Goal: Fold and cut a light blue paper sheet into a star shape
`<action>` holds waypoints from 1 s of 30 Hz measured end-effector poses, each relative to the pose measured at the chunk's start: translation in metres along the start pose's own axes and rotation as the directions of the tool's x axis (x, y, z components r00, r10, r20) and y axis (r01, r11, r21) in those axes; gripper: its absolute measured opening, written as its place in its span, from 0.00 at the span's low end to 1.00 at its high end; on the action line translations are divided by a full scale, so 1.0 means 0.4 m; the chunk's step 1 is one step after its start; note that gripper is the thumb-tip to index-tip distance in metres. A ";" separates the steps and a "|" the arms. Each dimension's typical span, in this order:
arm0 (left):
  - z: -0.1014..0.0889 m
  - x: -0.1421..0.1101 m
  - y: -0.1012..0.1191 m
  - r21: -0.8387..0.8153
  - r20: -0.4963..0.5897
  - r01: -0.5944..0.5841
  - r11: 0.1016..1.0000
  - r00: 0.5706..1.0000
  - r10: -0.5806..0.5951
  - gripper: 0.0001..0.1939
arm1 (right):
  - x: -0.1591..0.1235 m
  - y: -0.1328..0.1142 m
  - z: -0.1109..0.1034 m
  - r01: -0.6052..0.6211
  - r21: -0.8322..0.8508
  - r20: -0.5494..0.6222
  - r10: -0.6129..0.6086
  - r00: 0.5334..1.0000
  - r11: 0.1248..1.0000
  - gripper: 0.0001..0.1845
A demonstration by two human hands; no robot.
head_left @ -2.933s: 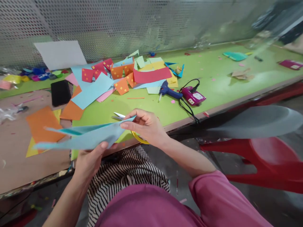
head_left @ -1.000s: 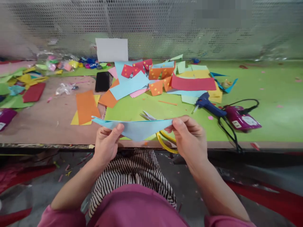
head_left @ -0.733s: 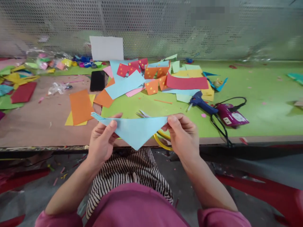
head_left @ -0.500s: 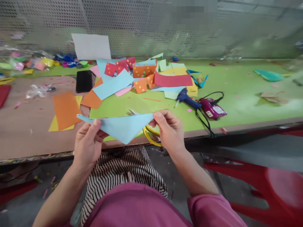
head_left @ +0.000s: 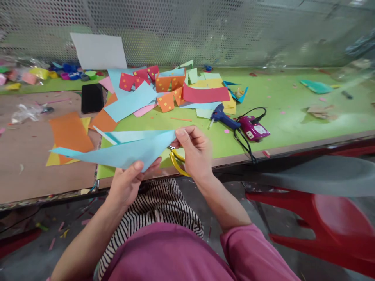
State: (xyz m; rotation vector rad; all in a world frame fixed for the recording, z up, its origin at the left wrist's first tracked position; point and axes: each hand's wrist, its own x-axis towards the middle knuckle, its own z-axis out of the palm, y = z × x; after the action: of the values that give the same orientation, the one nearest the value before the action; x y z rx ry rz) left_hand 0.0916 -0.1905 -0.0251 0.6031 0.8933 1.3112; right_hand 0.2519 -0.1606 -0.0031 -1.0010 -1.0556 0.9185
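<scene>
A light blue folded paper (head_left: pixel 125 152) is held up over the table's front edge, its layers spread apart toward the left. My left hand (head_left: pixel 127 185) grips it from below near the bottom point, thumb in front and fingers behind. My right hand (head_left: pixel 195 150) pinches its right tip between thumb and fingers. Beneath that hand, scissors with yellow handles (head_left: pixel 178 164) lie partly hidden by the hand and paper.
Coloured paper pieces, including a red strip (head_left: pixel 206 94) and an orange sheet (head_left: pixel 71 132), lie behind. A blue glue gun (head_left: pixel 224 117) and a purple power box (head_left: pixel 254 128) with a cable are right. A black phone (head_left: pixel 92 98) lies left; a red stool (head_left: pixel 336 218) stands lower right.
The folded paper has opened out, its left layers coming apart. My left hand has shifted from its upper left edge to the bottom point. The right hand still pinches the right tip.
</scene>
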 end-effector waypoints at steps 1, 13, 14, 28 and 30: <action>0.005 -0.003 -0.008 0.002 0.020 0.038 0.999 0.999 -0.038 0.27 | -0.003 0.001 0.004 0.007 0.027 0.006 -0.007 1.000 1.000 0.18; 0.119 -0.026 -0.070 -0.284 0.042 -0.079 0.956 0.995 0.094 0.18 | -0.064 0.006 0.062 0.016 0.064 -0.027 -0.014 1.000 0.998 0.16; 0.133 -0.025 -0.069 -0.301 0.036 -0.074 0.951 0.995 0.089 0.19 | -0.069 0.007 0.065 0.025 0.077 -0.032 -0.022 0.999 0.997 0.15; 0.147 -0.003 -0.038 -0.500 -0.008 -0.012 0.866 1.000 0.010 0.17 | -0.063 0.022 0.054 -0.031 0.275 -0.097 0.060 0.993 0.961 0.15; 0.135 0.001 -0.034 -0.516 -0.044 -0.038 0.855 0.999 0.018 0.17 | -0.055 0.024 0.051 -0.024 0.283 -0.104 0.055 0.993 0.959 0.16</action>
State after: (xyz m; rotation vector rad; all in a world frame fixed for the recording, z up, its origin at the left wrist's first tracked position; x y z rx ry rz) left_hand 0.1438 -0.1869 -0.0067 0.1661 0.5209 1.5168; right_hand 0.2256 -0.1744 -0.0142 -0.8268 -0.7871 1.0028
